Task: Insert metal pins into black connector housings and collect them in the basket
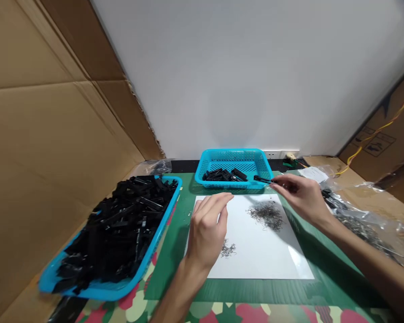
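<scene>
Left hand [207,229] hovering open over white sheet [256,242]; right hand [298,194] grip pinching black part [263,179] at basket [234,158] rim.

Both bare forearms reach forward from the lower edge of the view, the left arm rising from bottom centre and the right arm entering from the lower right corner. The left hand [207,231] hovers palm down, wrist straight, its fingers [218,200] held loosely together, slightly curled and pointing ahead and to the right. The right hand [301,197] stretches further forward and to the left, back of the hand up, its thumb and forefinger pinched together at the tips while the other fingers curl beneath.
</scene>
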Available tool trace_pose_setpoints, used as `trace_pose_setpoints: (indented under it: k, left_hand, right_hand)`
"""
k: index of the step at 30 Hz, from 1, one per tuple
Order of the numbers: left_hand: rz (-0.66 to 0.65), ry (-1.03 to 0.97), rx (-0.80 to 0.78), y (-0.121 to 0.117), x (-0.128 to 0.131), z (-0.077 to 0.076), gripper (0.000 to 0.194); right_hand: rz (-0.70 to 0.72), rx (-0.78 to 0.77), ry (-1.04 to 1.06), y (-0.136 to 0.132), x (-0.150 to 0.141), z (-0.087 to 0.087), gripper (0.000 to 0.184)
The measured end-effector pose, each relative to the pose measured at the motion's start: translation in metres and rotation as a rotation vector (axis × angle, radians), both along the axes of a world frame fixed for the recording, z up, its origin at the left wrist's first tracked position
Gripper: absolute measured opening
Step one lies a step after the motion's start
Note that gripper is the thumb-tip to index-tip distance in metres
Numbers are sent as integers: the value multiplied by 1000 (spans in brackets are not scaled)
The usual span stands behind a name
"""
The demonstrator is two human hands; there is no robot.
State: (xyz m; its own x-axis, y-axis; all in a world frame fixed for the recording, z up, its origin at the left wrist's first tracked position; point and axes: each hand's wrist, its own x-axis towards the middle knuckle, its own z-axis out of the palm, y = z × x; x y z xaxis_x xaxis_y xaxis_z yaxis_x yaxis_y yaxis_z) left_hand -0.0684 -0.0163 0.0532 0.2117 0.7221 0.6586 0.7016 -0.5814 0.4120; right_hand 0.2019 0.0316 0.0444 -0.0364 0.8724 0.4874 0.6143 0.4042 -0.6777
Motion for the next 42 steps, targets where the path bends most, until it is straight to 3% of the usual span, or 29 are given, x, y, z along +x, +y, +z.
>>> trace_pose_setpoints:
  k: [2,5,8,12,16,19,27,31,35,39,42]
  left_hand:
    - [123,57,10,-3,-22,11,29]
    - [341,190,0,-7,-64,28,24]
    - [568,377,-130,-11,-104,41,18]
    - [649,552,-348,-16,-131,44,27]
    - [657,742,-340,-21,-133,40,40]
    - [640,801,-383,-22,-131,42,48]
    - [582,651,-520,-10,-137,47,48]
    - [599,604,-519,-6,-134,48,43]
    - [711,530,-551,-2,-125,54,36]
    - [795,460,-391,-3,-112,64,32]
    - [718,277,-291,-1,-93,65,24]
  right_hand:
    - [-3,9,-79,15,-7,3,32]
    - [101,-42,-161,29,-18,4,32]
    - [201,-53,-201,32,-24,4,33]
    - [261,-24,-262,26,-18,6,35]
    - [178,-5,-161,16,-2,6,32]
    - [207,-106,-140,6,12,5,33]
    - [416,-473,-210,-17,47,-13,31]
    - [414,-544,-240,-19,50,-20,29]
    - [384,-559,-229,-19,46,-21,22]
    - [383,-584,-233,-20,45,-18,17]
    - [423,-574,-209,-21,47,-16,16]
